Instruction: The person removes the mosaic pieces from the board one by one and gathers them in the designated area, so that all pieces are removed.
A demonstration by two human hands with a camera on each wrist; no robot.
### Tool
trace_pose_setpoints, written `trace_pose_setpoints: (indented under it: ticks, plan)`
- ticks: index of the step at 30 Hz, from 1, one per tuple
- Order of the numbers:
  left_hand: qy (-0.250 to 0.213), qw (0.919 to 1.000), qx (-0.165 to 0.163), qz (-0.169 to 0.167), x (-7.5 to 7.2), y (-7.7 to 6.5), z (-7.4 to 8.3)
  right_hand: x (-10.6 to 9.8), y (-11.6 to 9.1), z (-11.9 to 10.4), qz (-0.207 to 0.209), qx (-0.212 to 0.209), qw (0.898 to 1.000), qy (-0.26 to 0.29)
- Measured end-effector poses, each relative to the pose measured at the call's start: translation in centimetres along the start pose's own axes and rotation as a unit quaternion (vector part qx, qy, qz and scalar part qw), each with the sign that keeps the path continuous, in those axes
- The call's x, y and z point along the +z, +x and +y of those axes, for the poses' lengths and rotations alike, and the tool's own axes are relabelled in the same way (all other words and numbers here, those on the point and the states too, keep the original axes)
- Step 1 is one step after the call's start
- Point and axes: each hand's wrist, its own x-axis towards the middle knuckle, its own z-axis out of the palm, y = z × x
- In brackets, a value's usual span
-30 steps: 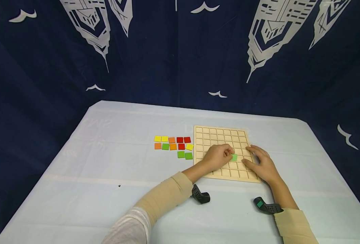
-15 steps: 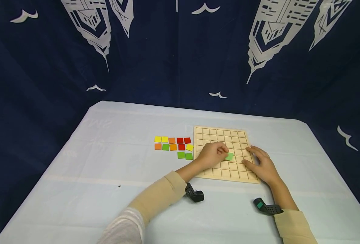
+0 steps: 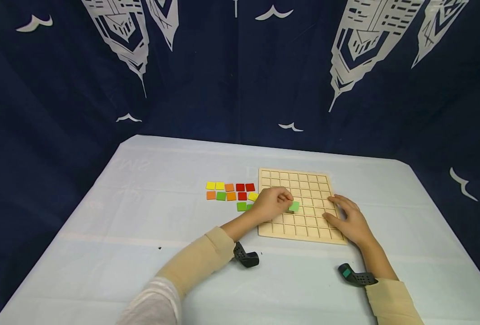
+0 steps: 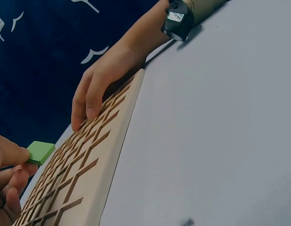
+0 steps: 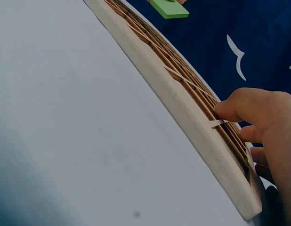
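Note:
My left hand point(image 3: 273, 202) pinches a small green square tile point(image 3: 294, 206) by its edge. In the left wrist view that tile point(image 4: 41, 152) hangs tilted above a wooden grid board point(image 4: 122, 125), apart from it. Grooves divide the pale board point(image 3: 305, 231) into square cells. My right hand point(image 3: 348, 220) rests on the board's right side, thumb and fingers spread. In the right wrist view, the thumb of the right hand point(image 5: 272, 120) touches the grid while the other fingers reach the far edge, partly hidden.
Left of the board lie loose square tiles in rows: yellow point(image 3: 210, 185), orange point(image 3: 229, 187), red point(image 3: 240, 187) and green point(image 3: 221, 196). The left hand covers part of one green tile. A dark blue curtain point(image 3: 207, 90) hangs behind the white table point(image 3: 162, 280).
My left hand has moved left across the board, carrying the green tile with it, off the cells near the right hand. The right hand and the board have stayed in place.

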Motion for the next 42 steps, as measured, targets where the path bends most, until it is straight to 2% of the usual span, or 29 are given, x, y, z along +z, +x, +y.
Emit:
trace_pose_setpoints:
  ticks: [12, 22, 34, 42]
  plan:
    - [-0.004, 0.9996, -0.024, 0.017, -2.3, -1.8, -0.6, 0.1, 0.0, -0.2, -0.004, 0.01, 1.0, -0.004]
    - [0.004, 0.9994, -0.027, 0.019, -4.0, -3.2, -1.3, 0.2, 0.1, -0.1, -0.003, 0.006, 1.0, -0.003]
    - [0.035, 0.9983, -0.032, 0.032, -5.6, -5.1, -2.0, 0.3, 0.0, 0.2, 0.0, -0.002, 1.0, 0.002]
    - [0.049, 0.9968, -0.043, 0.047, -6.8, -6.2, -3.0, 0.1, -0.1, 0.0, -0.001, -0.006, 1.0, 0.001]
